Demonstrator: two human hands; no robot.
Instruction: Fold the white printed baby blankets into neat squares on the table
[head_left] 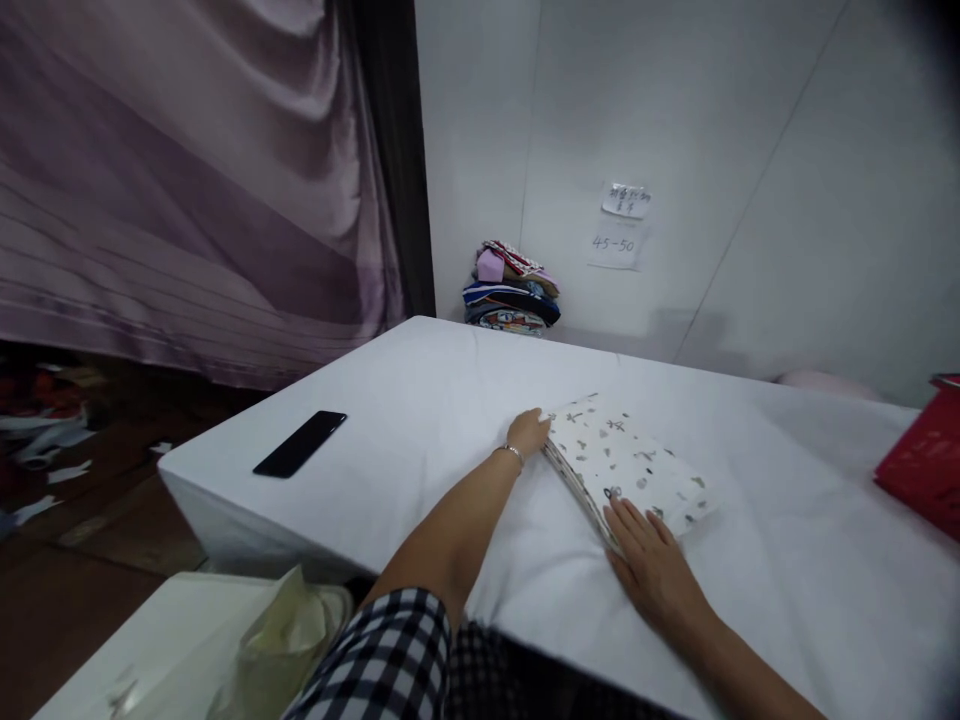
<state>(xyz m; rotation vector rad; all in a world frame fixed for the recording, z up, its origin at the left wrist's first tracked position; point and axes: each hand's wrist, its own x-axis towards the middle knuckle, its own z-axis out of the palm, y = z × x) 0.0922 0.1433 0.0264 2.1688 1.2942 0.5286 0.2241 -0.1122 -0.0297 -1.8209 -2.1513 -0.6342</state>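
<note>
A folded white cloth [626, 455] with a small grey and brown print lies on the white-covered table [465, 400]. Several layers show along its left edge. At the cloth's left corner, my left hand [529, 432] has its fingers closed on the edge; the fingertips are partly hidden. A bracelet circles that wrist. My right hand [651, 560] rests with straight fingers on the cloth's near edge, its thumb beside the layers.
A black phone [300, 444] lies at the table's left. A stack of folded clothes [512, 290] stands by the back wall. To the right is a red object [926, 460]. A bin with a bag [285, 640] sits below the near left edge, and a purple curtain [225, 180] hangs at left.
</note>
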